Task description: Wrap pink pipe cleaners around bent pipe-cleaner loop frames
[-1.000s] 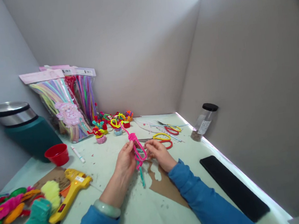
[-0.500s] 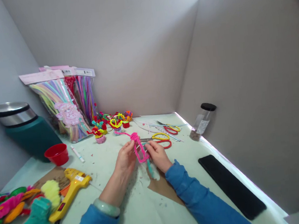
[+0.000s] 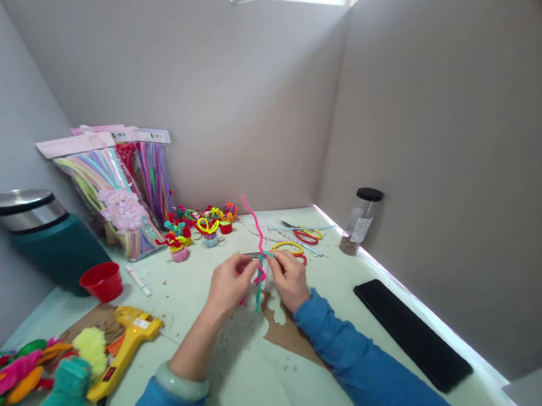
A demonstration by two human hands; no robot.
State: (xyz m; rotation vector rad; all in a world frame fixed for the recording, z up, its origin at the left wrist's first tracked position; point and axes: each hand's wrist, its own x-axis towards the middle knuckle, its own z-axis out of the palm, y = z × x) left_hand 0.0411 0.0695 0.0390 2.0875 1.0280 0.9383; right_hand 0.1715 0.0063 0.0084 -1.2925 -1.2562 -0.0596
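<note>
My left hand [image 3: 228,283] and my right hand [image 3: 289,278] meet over the middle of the table, both pinched on a pink pipe cleaner [image 3: 255,230] twisted with a teal one [image 3: 259,288]. The pink end rises up and curves away from me; the teal end hangs down between my hands. Both sleeves are blue, and a pale bangle [image 3: 180,380] sits on my left wrist. Just behind my hands lie scissors with yellow handles [image 3: 287,248] and red handles [image 3: 306,235].
A yellow glue gun [image 3: 124,349] and fuzzy coloured pieces [image 3: 33,383] lie at the left. A red cup [image 3: 101,281], a teal bin [image 3: 45,239], packs of pipe cleaners [image 3: 119,186] and small figures [image 3: 198,223] stand behind. At the right are a jar [image 3: 361,221] and a black slab [image 3: 413,335].
The pink loop held flat between my hands has been turned and twisted; its free end now points upward. My hands have drawn closer together and slightly away from me.
</note>
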